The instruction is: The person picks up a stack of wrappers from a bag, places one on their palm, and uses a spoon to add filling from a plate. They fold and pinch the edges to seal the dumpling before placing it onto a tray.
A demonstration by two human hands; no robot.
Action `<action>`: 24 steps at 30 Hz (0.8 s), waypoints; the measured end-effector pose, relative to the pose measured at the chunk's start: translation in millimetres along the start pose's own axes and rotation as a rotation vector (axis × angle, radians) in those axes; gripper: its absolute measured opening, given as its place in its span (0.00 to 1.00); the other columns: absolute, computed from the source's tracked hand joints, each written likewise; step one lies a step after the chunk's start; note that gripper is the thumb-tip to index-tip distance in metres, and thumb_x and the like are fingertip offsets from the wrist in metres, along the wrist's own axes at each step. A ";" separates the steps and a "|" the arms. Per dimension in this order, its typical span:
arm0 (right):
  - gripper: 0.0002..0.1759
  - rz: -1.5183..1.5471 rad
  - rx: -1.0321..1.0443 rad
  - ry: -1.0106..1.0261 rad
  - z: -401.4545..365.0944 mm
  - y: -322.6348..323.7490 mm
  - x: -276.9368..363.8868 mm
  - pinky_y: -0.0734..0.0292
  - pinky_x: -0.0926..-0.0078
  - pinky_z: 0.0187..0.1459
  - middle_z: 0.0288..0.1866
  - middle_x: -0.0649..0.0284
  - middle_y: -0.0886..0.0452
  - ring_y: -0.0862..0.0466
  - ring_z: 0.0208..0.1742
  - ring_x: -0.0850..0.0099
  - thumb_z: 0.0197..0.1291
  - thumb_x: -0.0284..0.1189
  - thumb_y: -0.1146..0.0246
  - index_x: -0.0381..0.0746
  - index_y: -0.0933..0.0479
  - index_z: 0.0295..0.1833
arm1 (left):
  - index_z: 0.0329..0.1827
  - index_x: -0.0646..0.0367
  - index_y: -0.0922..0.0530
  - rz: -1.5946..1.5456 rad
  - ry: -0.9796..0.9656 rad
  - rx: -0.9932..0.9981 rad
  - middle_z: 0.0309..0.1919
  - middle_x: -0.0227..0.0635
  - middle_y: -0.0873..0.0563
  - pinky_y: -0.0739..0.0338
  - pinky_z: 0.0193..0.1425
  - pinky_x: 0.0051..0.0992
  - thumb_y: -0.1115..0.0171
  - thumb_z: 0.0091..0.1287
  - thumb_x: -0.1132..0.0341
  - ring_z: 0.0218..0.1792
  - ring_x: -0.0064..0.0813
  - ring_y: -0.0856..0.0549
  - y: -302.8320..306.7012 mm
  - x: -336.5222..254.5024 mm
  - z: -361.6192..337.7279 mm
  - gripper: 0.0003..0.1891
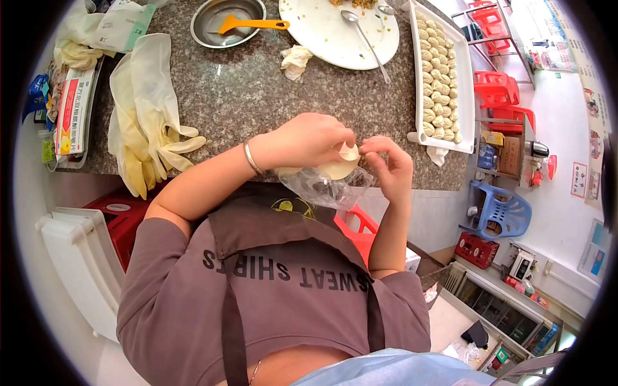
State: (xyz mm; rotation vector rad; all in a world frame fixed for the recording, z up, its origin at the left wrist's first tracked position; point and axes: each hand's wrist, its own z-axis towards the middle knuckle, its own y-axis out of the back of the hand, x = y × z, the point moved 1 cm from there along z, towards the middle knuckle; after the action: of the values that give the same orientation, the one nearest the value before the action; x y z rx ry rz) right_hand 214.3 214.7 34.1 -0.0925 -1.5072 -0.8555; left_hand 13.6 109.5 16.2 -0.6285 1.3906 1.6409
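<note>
Pinching a thin, pale, round dough wrapper (338,168) at the near edge of the speckled stone table (225,96).
The left hand (346,147) is closed on its curled upper rim; the wrapper lies between both hands, over a crumpled clear plastic bag (308,185); the right hand (367,153) is just beside its right edge, fingers bent, grip impossible to tell; the left is nearer, its long axis unclear.

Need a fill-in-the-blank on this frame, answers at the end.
1. At the dough wrapper, the hand wearing a bracelet is the ____ one.
2. The dumplings sit in a tray coloured ____.
3. The spoon lies partly on the round white ____.
4. The orange spatula rests in the metal ____.

Missing words: left; white; plate; bowl.
</note>
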 end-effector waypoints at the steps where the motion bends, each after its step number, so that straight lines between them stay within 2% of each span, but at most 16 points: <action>1: 0.09 -0.002 0.001 0.003 0.1 1.2 1.1 0.25 0.72 0.51 0.42 0.60 0.16 0.18 0.47 0.67 0.55 0.22 0.33 0.34 0.19 0.43 | 0.39 0.56 0.19 0.002 -0.002 -0.003 0.33 0.36 0.18 0.23 0.42 0.35 0.35 0.60 0.66 0.38 0.40 0.17 -1.8 2.6 -0.8 0.07; 3: 0.11 0.095 -0.106 -0.188 4.8 5.0 2.2 0.26 0.74 0.53 0.43 0.62 0.15 0.18 0.48 0.70 0.59 0.22 0.36 0.33 0.21 0.48 | 0.43 0.56 0.20 0.059 -0.095 0.002 0.33 0.34 0.18 0.23 0.43 0.32 0.36 0.63 0.67 0.37 0.36 0.17 1.1 6.2 -1.5 0.08; 4: 0.14 0.090 -0.090 -0.173 6.5 7.4 -1.6 0.27 0.72 0.56 0.48 0.61 0.16 0.19 0.53 0.71 0.62 0.24 0.38 0.33 0.22 0.53 | 0.43 0.56 0.20 0.072 -0.095 -0.014 0.33 0.34 0.18 0.23 0.43 0.32 0.36 0.63 0.67 0.37 0.36 0.17 4.3 5.6 -0.6 0.08; 6: 0.16 0.001 -0.168 -0.059 24.6 11.1 -9.5 0.28 0.71 0.58 0.51 0.59 0.17 0.20 0.55 0.70 0.62 0.25 0.37 0.33 0.23 0.55 | 0.46 0.57 0.21 -0.469 -0.047 0.088 0.35 0.29 0.17 0.23 0.42 0.26 0.38 0.68 0.67 0.36 0.25 0.17 8.1 1.0 0.0 0.07; 7: 0.19 -0.087 -0.262 0.034 33.9 14.1 -14.5 0.28 0.70 0.59 0.54 0.58 0.18 0.21 0.57 0.69 0.62 0.26 0.36 0.34 0.24 0.57 | 0.46 0.57 0.21 -0.459 -0.052 0.081 0.35 0.29 0.17 0.23 0.42 0.26 0.38 0.68 0.67 0.36 0.25 0.17 9.3 1.5 0.1 0.07; 8: 0.24 -0.069 -0.329 0.006 46.6 17.9 -26.9 0.30 0.66 0.62 0.60 0.56 0.23 0.22 0.59 0.66 0.62 0.28 0.35 0.34 0.28 0.62 | 0.46 0.58 0.22 -0.703 0.038 0.080 0.36 0.28 0.16 0.22 0.42 0.24 0.39 0.70 0.66 0.37 0.21 0.17 7.8 3.9 0.5 0.07; 9: 0.24 -0.073 -0.334 0.015 62.6 21.0 -34.9 0.30 0.66 0.62 0.60 0.56 0.23 0.22 0.59 0.66 0.62 0.28 0.35 0.34 0.28 0.62 | 0.46 0.60 0.22 -0.947 0.128 0.082 0.38 0.28 0.15 0.22 0.42 0.22 0.41 0.72 0.64 0.38 0.17 0.17 7.4 5.0 1.4 0.08; 11: 0.29 -0.286 -0.369 -0.039 93.9 26.8 -44.2 0.26 0.67 0.58 0.61 0.56 0.24 0.21 0.57 0.66 0.61 0.28 0.34 0.36 0.32 0.67 | 0.48 0.61 0.24 -1.052 0.198 0.039 0.39 0.27 0.16 0.21 0.44 0.22 0.44 0.74 0.63 0.39 0.16 0.17 12.0 4.0 2.7 0.10; 13: 0.33 -0.283 -0.250 -0.189 118.2 24.5 -42.4 0.22 0.71 0.51 0.59 0.57 0.25 0.20 0.48 0.68 0.58 0.27 0.31 0.38 0.34 0.69 | 0.49 0.59 0.24 -1.316 0.338 -0.196 0.40 0.26 0.17 0.20 0.45 0.18 0.45 0.75 0.64 0.38 0.14 0.17 17.4 10.0 4.6 0.08; 14: 0.36 -0.327 -0.205 -0.138 125.9 24.6 -51.5 0.21 0.75 0.44 0.56 0.58 0.25 0.22 0.40 0.71 0.56 0.26 0.29 0.41 0.35 0.70 | 0.51 0.60 0.24 -1.365 0.354 -0.262 0.44 0.28 0.15 0.18 0.50 0.21 0.45 0.75 0.64 0.43 0.17 0.15 23.5 12.7 4.5 0.10; 17: 0.29 -0.494 -0.231 -0.084 143.0 23.2 -43.5 0.24 0.78 0.36 0.43 0.61 0.22 0.24 0.32 0.77 0.59 0.25 0.32 0.42 0.28 0.66 | 0.56 0.63 0.24 -1.524 0.395 -0.479 0.48 0.32 0.15 0.17 0.54 0.25 0.44 0.73 0.65 0.48 0.22 0.14 28.2 28.7 4.7 0.13; 18: 0.29 -0.496 -0.228 -0.067 152.1 22.5 -33.7 0.24 0.78 0.36 0.43 0.61 0.22 0.24 0.32 0.77 0.59 0.25 0.32 0.42 0.28 0.66 | 0.59 0.65 0.25 -1.541 0.401 -0.491 0.51 0.36 0.15 0.18 0.58 0.27 0.43 0.73 0.67 0.51 0.26 0.14 27.8 34.2 4.0 0.16; 20: 0.19 -0.616 -0.198 -0.097 163.5 18.3 -10.4 0.29 0.78 0.30 0.27 0.66 0.24 0.28 0.26 0.79 0.63 0.28 0.36 0.41 0.21 0.60 | 0.59 0.65 0.25 -1.564 0.404 -0.504 0.51 0.36 0.15 0.18 0.58 0.27 0.43 0.72 0.68 0.51 0.26 0.14 25.1 35.3 5.6 0.15; 21: 0.19 -0.615 -0.203 -0.092 168.1 16.7 -9.1 0.29 0.78 0.30 0.27 0.66 0.24 0.28 0.26 0.79 0.63 0.28 0.36 0.41 0.21 0.60 | 0.58 0.65 0.25 -1.592 0.420 -0.510 0.51 0.36 0.15 0.18 0.58 0.27 0.43 0.72 0.68 0.51 0.26 0.14 22.9 35.6 5.8 0.15; 23: 0.14 -0.594 -0.358 0.126 184.6 13.5 -4.3 0.35 0.76 0.26 0.18 0.68 0.31 0.32 0.21 0.80 0.66 0.30 0.39 0.42 0.17 0.55 | 0.58 0.67 0.26 -1.585 0.427 -0.514 0.52 0.39 0.16 0.17 0.58 0.30 0.44 0.72 0.69 0.51 0.29 0.14 23.1 37.7 5.6 0.15; 24: 0.13 -0.548 -0.396 0.066 192.1 12.3 -0.5 0.29 0.67 0.29 0.21 0.57 0.24 0.25 0.21 0.67 0.64 0.32 0.39 0.44 0.16 0.51 | 0.58 0.68 0.26 -1.590 0.446 -0.518 0.52 0.40 0.16 0.17 0.58 0.31 0.44 0.72 0.69 0.51 0.30 0.14 23.8 37.5 5.1 0.15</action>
State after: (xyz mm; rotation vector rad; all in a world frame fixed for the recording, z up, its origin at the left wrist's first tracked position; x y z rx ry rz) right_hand 62.3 329.6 62.0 0.0630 -1.2971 -1.5771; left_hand -24.5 125.4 -0.9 -1.8331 0.2827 0.4695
